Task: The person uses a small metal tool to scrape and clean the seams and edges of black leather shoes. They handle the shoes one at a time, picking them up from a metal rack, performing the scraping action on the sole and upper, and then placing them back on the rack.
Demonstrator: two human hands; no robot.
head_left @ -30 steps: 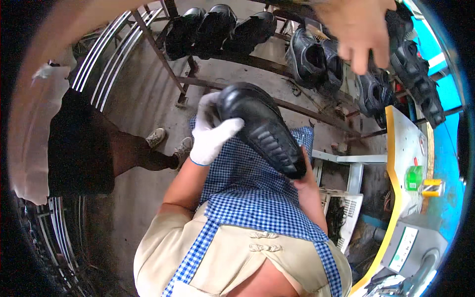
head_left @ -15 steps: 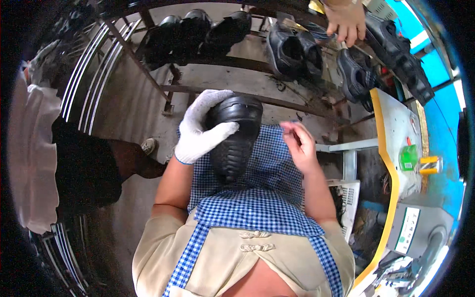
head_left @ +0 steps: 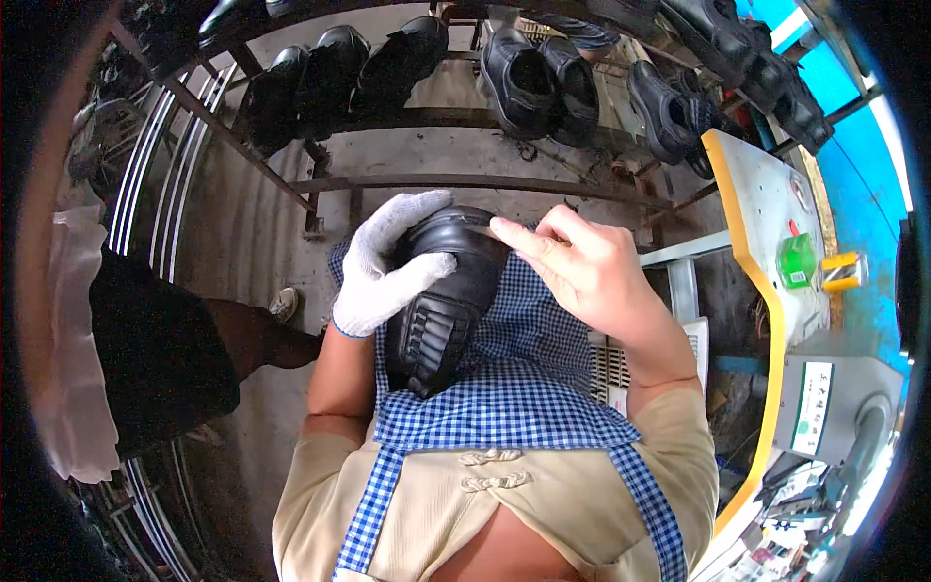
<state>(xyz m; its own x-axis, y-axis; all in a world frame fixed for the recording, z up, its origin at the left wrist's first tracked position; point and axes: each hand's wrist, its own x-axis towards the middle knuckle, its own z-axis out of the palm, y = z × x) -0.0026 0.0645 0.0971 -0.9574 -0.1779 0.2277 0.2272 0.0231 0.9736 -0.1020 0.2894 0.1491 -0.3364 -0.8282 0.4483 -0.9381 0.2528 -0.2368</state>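
My left hand [head_left: 390, 267], in a white knit glove, is wrapped round a black shoe [head_left: 448, 281] in front of my apron. Its thumb lies across the upper and its fingers go over the far side. The rounded toe points away from me and the laced part toward me. My bare right hand [head_left: 582, 262] is closed, its thumb and forefinger pinched together with their tips against the right edge of the toe. Whatever sits between those fingertips, if anything, is too small to make out.
Black shoes [head_left: 524, 82] stand on a dark metal rack [head_left: 465, 181] ahead. To the right is a yellow-edged machine table [head_left: 752, 242] with a green container [head_left: 797, 260] and a grey box [head_left: 844, 393]. Another person's leg [head_left: 257, 335] shows at left; a white crate [head_left: 696, 359] is low at right.
My right hand has come up and left to the shoe's toe. The shoe has turned and tilted, showing its laces more. The other person's hand over the rack has left the view.
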